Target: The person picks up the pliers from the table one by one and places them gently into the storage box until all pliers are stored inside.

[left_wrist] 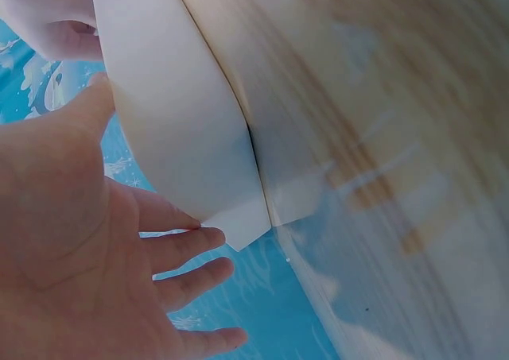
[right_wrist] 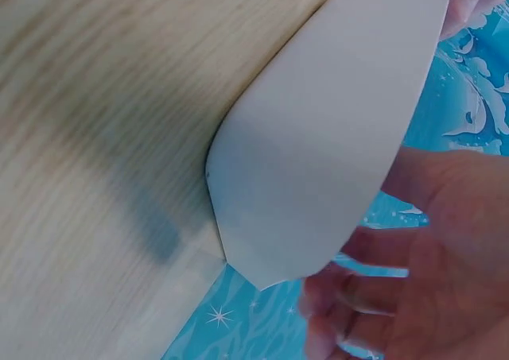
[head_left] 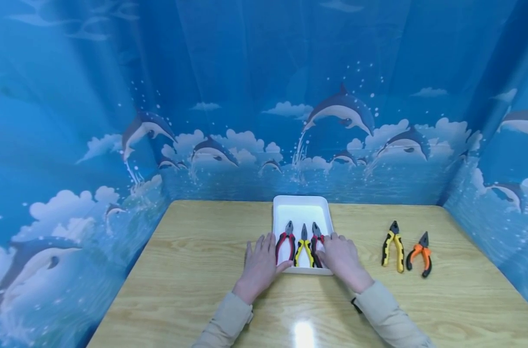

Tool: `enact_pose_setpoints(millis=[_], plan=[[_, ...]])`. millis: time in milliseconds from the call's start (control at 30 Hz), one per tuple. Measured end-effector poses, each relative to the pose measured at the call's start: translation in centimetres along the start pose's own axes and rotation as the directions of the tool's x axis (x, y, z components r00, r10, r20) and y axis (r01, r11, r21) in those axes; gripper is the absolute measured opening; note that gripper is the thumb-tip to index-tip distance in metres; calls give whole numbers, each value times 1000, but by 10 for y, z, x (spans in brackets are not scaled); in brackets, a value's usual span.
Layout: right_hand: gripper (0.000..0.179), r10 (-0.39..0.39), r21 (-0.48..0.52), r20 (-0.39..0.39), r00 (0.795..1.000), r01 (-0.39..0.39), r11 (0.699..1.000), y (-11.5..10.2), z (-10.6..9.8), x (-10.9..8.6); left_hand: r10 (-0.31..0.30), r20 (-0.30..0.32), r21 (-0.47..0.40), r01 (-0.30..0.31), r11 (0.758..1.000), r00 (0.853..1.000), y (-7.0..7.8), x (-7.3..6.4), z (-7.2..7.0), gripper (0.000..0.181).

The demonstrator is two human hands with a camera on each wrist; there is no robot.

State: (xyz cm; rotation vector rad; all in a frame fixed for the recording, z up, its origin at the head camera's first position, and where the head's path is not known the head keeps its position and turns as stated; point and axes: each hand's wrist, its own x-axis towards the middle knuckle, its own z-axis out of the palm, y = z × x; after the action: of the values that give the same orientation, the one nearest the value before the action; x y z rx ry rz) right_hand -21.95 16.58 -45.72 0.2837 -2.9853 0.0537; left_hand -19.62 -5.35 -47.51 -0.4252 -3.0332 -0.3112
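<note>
A white tray [head_left: 300, 210] stands on the wooden table, holding three pliers side by side. Red-handled pliers [head_left: 290, 226] lie on the left, yellow-and-black pliers [head_left: 304, 233] in the middle and red-and-black pliers [head_left: 316, 228] on the right. My left hand [head_left: 262, 261] lies along the tray's left side, fingers nearly straight, thumb over the front left corner. In the left wrist view its index finger touches the outer wall. My right hand [head_left: 344, 258] is at the right side, its thumb reaching inside beside the right pliers, part of whose handle it hides. Whether it pinches that handle is hidden.
To the right on the table [head_left: 203, 232] lie another pair of yellow-and-black pliers [head_left: 393, 241] and orange-and-black pliers [head_left: 421, 251]. A blue curtain [head_left: 246, 72] printed with dolphins hangs behind the table and on both sides.
</note>
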Motion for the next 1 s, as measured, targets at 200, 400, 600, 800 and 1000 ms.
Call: enact_pose_setpoints(millis=[200, 400, 600, 800, 1000], plan=[[25, -89, 36, -226, 970, 99, 994, 2, 4, -1, 3, -1, -9, -3, 1000, 1000, -1, 1, 1, 90], [26, -175, 1, -421, 890, 193, 981, 3, 6, -2, -3, 8, -10, 3, 1000, 1000, -1, 1, 2, 90], [24, -192, -26, -474, 859, 204, 979, 6, 1, -5, -13, 21, -11, 14, 1000, 1000, -1, 2, 2, 91], [22, -155, -19, -462, 873, 165, 986, 17, -6, -6, -9, 16, -17, 10, 1000, 1000, -1, 2, 1, 91], [22, -84, 17, -458, 885, 103, 995, 37, -15, -6, -9, 11, -12, 9, 1000, 1000, 0, 1, 1, 91]])
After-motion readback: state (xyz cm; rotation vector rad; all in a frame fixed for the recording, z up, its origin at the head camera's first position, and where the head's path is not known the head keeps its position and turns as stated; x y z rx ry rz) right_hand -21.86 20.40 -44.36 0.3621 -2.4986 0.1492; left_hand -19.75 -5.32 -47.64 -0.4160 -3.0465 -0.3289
